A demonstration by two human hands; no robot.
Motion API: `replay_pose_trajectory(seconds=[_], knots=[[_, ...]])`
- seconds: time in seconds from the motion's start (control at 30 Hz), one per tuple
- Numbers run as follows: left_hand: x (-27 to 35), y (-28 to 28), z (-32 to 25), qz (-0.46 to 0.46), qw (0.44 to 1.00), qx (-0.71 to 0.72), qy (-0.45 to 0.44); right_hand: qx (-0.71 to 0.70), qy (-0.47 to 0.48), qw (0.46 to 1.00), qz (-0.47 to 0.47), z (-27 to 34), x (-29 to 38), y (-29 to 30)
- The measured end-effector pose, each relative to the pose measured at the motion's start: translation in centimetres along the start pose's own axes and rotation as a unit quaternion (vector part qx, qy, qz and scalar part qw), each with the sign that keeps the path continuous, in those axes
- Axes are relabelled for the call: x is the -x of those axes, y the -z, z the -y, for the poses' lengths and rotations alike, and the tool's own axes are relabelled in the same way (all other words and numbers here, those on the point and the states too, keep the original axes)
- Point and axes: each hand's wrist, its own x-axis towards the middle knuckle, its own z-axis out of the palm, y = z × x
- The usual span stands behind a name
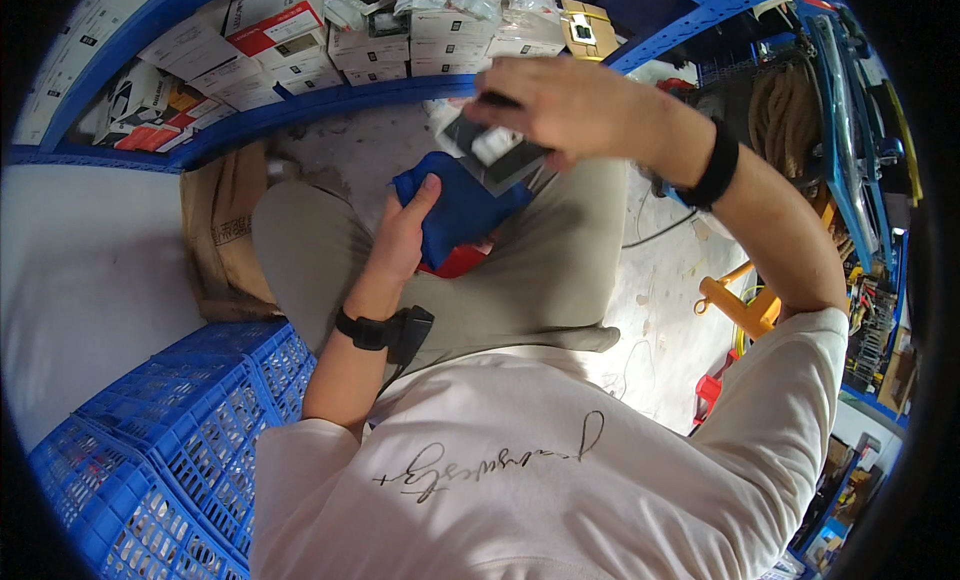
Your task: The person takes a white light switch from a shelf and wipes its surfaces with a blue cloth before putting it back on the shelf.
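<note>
My left hand (pixel 409 224) grips a blue cloth (pixel 469 209) over my lap, the thumb lying on top of it. A red object (pixel 457 263) shows below the cloth's lower edge, mostly covered. Above and to the right, my right hand (pixel 555 107) holds a dark, flat, glossy packet (pixel 499 173) with a white part (pixel 493 145) on it. This packet overlaps the cloth's upper right in the picture; I cannot tell whether they touch. Blur hides the exact kind of packet and a small black piece near my right fingers.
A blue metal shelf (pixel 360 96) ahead holds white boxes (pixel 450 44) and plastic-bagged items. Blue perforated crates (pixel 202 400) stand at left beside a brown paper bag (pixel 225 235). At right are an orange metal frame (pixel 739 302), a cable (pixel 664 231) and coiled rope (pixel 784 115).
</note>
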Motion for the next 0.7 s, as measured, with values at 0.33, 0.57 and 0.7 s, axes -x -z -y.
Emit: replay_pose_trajectory(seconds=[0.33, 0.57, 0.7], knots=[[0.1, -0.6, -1.0, -0.02, 0.999, 0.035, -0.03, -0.139, -0.18, 0.961, -0.157, -1.8, 3.5, 1.2], [0.0, -0.3, -2.4, 0.006, 0.961, 0.273, 0.036, -0.652, -0.301, 0.552, -0.423, 4.1, 8.3, -3.2], [0.0, -0.8, -2.6, 0.031, 0.955, 0.294, 0.026, -0.832, -0.099, 0.343, -0.425, 5.6, 8.8, -5.5]])
